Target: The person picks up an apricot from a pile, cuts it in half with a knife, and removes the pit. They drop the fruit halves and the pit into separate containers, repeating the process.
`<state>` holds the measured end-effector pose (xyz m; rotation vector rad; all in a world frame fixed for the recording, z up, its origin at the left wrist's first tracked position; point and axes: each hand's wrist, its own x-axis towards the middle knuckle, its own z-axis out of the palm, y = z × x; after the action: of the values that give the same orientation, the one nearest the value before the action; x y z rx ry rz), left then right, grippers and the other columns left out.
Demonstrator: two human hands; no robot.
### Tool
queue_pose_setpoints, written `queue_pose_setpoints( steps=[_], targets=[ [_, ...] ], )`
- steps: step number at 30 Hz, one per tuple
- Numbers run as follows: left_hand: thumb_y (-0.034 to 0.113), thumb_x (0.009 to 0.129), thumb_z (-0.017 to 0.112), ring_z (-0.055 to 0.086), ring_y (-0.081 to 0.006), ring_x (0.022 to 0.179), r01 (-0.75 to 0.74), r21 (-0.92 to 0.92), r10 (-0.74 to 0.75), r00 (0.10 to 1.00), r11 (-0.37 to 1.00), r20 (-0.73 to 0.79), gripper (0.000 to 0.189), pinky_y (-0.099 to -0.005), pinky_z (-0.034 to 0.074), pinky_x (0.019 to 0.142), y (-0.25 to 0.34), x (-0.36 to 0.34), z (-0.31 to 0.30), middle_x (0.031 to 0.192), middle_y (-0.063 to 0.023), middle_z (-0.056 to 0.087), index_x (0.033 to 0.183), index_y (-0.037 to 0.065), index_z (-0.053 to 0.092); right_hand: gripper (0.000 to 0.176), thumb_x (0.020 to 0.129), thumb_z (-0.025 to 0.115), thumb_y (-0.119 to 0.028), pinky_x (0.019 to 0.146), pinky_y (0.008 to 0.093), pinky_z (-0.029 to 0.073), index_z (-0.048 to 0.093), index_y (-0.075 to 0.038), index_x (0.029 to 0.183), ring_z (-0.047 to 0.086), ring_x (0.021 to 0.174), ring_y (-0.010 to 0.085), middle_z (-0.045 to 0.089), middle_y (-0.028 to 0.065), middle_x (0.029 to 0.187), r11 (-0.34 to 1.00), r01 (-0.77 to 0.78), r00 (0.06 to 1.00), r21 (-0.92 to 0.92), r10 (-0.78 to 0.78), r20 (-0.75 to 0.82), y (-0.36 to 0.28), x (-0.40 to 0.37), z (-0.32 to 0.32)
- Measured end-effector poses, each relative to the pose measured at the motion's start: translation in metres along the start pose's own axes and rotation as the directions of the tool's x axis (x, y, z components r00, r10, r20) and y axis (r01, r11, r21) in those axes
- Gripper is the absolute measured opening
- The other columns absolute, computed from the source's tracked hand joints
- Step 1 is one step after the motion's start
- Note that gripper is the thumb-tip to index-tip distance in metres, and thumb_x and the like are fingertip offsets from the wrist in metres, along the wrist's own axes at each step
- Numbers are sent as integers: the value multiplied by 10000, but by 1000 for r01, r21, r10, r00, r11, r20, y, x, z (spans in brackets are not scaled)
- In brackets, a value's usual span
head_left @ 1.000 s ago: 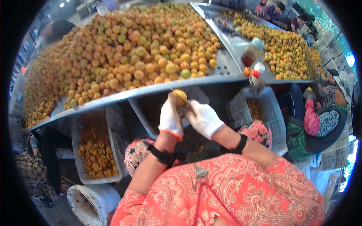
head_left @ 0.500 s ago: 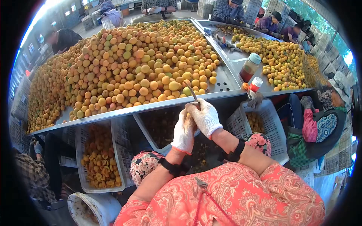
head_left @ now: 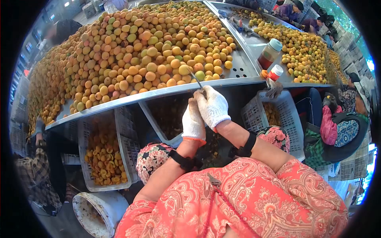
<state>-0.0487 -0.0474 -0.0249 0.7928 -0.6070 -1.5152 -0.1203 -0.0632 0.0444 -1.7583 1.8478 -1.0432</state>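
My right hand (head_left: 213,104), in a white knitted glove with stained fingertips, is closed around a knife. Its thin, curved blade (head_left: 195,77) points up and away toward the fruit. Pressed against it from the left is my gloved left hand (head_left: 193,122), its fingers closed; whatever they may hold is hidden. Both hands are just in front of the metal table's near edge (head_left: 158,93). Beyond that edge rises a large heap of orange-yellow apricots (head_left: 151,51).
Below the table stand a crate (head_left: 129,158) of split apricots (head_left: 105,160) and another crate (head_left: 291,119) at right. A bottle of reddish liquid (head_left: 270,53) and a red-and-white bottle (head_left: 275,72) stand on the table. A white bucket (head_left: 113,210) sits lower left. Co-workers sit around.
The view has tilted downward, so the table sits higher in the picture. My hands stay together with the knife. At far left, a co-worker's gloved hand has risen to the table edge.
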Motion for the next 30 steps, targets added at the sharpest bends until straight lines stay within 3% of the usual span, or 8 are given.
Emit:
queue_pose_setpoints(
  steps=[7, 17, 19, 21, 23, 25, 27, 30],
  targets=[
    [535, 1009, 416, 579, -233, 1159, 212, -506, -226, 974, 836, 35, 531, -356, 445, 1016, 13, -5, 6, 1247, -42, 619, 1320, 123, 540, 198, 815, 673, -214, 738, 446, 523, 670, -50, 926, 661, 836, 386, 682, 189, 847, 978, 206, 977, -44, -208, -40, -2, -3, 15],
    [756, 874, 397, 625, -184, 920, 583, -275, -623, 778, 765, -83, 643, -333, 473, 640, 43, -31, 5, 1067, 42, 660, 1197, 240, 605, 165, 774, 688, -236, 666, 450, 529, 620, -86, 786, 655, 758, 365, 647, 148, 778, 881, 464, 885, -93, -457, 86, 2, -6, 12],
    [760, 870, 404, 584, -161, 672, 622, -268, -654, 756, 736, -42, 583, -302, 388, 504, 35, -29, -12, 839, 40, 623, 1026, 238, 611, 156, 772, 688, -224, 658, 445, 530, 621, -85, 788, 653, 749, 364, 640, 147, 770, 845, 529, 847, -74, -520, 111, 2, -6, 6],
    [763, 866, 409, 433, -134, 457, 765, -247, -692, 643, 595, 328, 550, -266, 273, 423, 30, -29, -23, 641, 38, 485, 841, 232, 549, 147, 770, 688, -213, 650, 440, 532, 622, -83, 791, 652, 739, 363, 632, 146, 762, 808, 587, 806, -53, -576, 133, 6, -8, 0],
    [751, 873, 407, 369, -129, 411, 768, -212, -721, 641, 605, 263, 540, -263, 232, 401, 32, -31, -13, 591, 43, 419, 795, 228, 518, 80, 775, 671, -140, 624, 410, 528, 640, -72, 803, 642, 697, 362, 635, 152, 752, 763, 641, 746, 81, -644, 168, 11, -5, -9],
    [768, 883, 385, 280, -135, 371, 786, -176, -747, 618, 593, 244, 621, -266, 207, 385, 41, -27, -7, 516, 33, 350, 729, 177, 498, 45, 791, 651, -82, 617, 386, 519, 655, -43, 815, 642, 637, 298, 642, 142, 723, 822, 417, 853, 387, -501, 146, 22, 2, -10],
    [700, 899, 417, 276, -138, 373, 734, -66, -709, 672, 676, 213, 593, -270, 205, 385, 51, -23, 5, 518, 33, 357, 740, 139, 526, 130, 869, 648, -127, 577, 289, 481, 660, -4, 826, 587, 652, 106, 625, 8, 717, 664, -127, 973, 737, -63, 224, 39, 18, -6],
    [619, 948, 392, 389, -148, 503, 602, -200, -600, 796, 773, 74, 596, -271, 318, 481, 55, -14, 3, 596, 0, 429, 870, 71, 615, 194, 904, 636, -245, 480, 291, 501, 655, -60, 958, 626, 623, 111, 633, 29, 748, 492, -373, 926, 787, 252, 281, 36, 17, -21]
  ],
)
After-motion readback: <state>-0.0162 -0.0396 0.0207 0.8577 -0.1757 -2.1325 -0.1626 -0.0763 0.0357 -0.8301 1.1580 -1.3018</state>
